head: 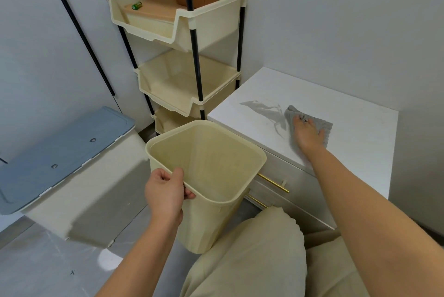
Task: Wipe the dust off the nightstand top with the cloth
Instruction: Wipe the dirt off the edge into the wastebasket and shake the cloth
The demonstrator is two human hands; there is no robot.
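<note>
The right hand (pixel 307 134) lies flat, fingers straight, pressing the crumpled grey cloth (pixel 292 114) onto the white rectangular nightstand top (pixel 348 104). Grey dust smears (pixel 264 110) sit just left of the fingertips. The left hand (pixel 165 191) has its fingers curled round the rim of the cream plastic bin (pixel 211 222).

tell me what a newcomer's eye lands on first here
First, the cream bin at centre, held by its near rim in the grip of the left hand. Then, to the right, the right hand pressing a grey cloth flat on the white nightstand top, with a grey smear just left of it.
</note>
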